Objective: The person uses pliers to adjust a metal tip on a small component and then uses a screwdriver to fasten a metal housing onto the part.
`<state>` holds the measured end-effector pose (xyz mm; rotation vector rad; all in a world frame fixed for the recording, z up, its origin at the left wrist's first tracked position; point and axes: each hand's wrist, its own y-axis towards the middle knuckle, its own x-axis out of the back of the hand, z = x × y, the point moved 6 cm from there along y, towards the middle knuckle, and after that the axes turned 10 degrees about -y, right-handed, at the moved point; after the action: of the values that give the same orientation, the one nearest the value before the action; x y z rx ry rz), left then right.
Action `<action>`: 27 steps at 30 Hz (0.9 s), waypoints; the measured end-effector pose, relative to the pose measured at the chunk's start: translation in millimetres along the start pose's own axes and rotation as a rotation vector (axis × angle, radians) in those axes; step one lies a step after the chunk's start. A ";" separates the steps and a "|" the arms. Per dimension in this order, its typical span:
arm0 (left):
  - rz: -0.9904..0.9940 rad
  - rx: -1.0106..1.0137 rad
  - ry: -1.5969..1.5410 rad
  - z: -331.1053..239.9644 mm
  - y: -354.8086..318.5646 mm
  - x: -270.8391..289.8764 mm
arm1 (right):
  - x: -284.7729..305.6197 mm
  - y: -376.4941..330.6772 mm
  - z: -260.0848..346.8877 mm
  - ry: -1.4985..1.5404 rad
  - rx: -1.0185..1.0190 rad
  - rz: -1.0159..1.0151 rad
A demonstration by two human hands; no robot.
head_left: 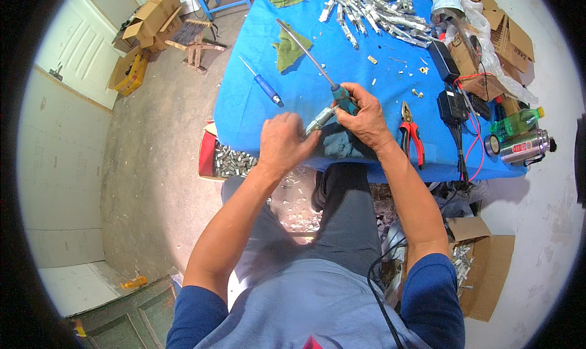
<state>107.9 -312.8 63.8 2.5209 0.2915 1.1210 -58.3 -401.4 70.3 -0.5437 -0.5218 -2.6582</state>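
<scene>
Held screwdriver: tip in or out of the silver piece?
Out. The tip of the teal-handled metal screwdriver shows bare, pointing away; the silver cylindrical metal piece is near its handle.

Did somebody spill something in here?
It looks that way: small pale bits lie scattered on the floor between the person's legs. They seem odd because they are loose, while the metal pieces nearby sit in a box.
</scene>
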 end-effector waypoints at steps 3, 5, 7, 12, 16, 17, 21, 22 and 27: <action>0.003 0.004 0.009 -1.3 -0.7 -1.2 | 1.5 -0.8 -1.0 -0.003 0.012 0.002; -0.045 -0.046 0.089 -10.1 -0.1 -1.8 | 1.8 -0.7 -0.1 -0.003 0.002 0.015; -0.060 -0.082 0.136 -16.3 0.5 -6.9 | 1.6 -1.6 -0.6 -0.001 -0.001 0.015; -0.054 -0.085 0.127 -13.3 -0.8 -14.2 | 8.1 -4.8 11.5 -0.253 0.056 -0.085; -0.030 -0.093 0.098 -16.3 -6.2 -10.1 | 35.2 -29.3 18.5 -0.323 -0.055 -0.150; -0.032 -0.092 0.101 -18.2 -6.3 -7.7 | 42.1 -41.0 19.8 -0.231 -0.148 -0.101; -0.028 -0.080 0.101 -21.2 -7.9 -7.2 | 69.6 -104.7 43.4 0.035 -0.417 0.030; -0.028 -0.075 0.101 -21.0 -7.2 -7.4 | 74.7 -119.1 47.5 0.076 -0.455 0.047; -0.028 -0.080 0.085 -18.3 -7.6 -7.9 | 91.2 -166.3 59.3 0.042 -0.520 0.110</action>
<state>88.7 -304.0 66.7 2.3966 0.2973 1.2060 -189.7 -259.1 114.5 -0.6347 0.2205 -2.6822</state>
